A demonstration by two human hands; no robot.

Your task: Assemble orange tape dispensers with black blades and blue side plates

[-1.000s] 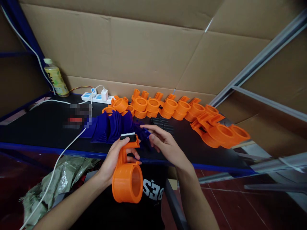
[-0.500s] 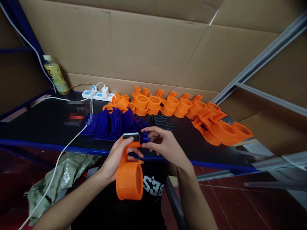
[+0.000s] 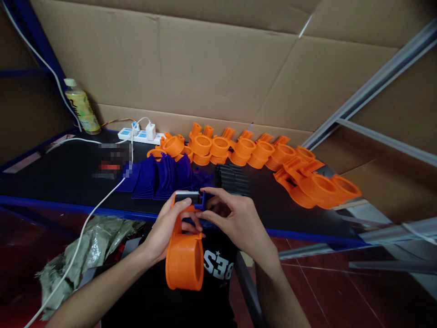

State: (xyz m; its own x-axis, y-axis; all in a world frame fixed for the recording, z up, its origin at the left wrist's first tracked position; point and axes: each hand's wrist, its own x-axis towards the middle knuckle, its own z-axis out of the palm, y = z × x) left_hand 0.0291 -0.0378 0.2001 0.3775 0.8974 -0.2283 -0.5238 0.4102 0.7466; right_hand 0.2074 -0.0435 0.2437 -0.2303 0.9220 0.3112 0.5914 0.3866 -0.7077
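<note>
My left hand (image 3: pixel 166 223) is closed around the neck of an orange tape dispenser (image 3: pixel 184 262), its round hub hanging downward. The thumb presses a black blade holder (image 3: pixel 184 197) with a toothed light strip at the dispenser's top end. Between thumb and fingertips, my right hand (image 3: pixel 235 214) pinches a small blue plastic part (image 3: pixel 201 201). That part stands against the right end of the black piece; whether it is seated there I cannot tell. Just beyond the hands lie stacked dark blue plates (image 3: pixel 160 177) and a row of black bars (image 3: pixel 232 178).
Several orange dispenser bodies (image 3: pixel 245 150) line the back of the black table (image 3: pixel 61 177), with more at the right (image 3: pixel 321 184). A white power strip (image 3: pixel 138 135) and a drink bottle (image 3: pixel 82 107) stand at the back left. A white cable (image 3: pixel 102 198) crosses the front edge.
My right hand has brought the blue part upright against the end of the black piece, turning it slightly. The left hand keeps its hold on the dispenser.
</note>
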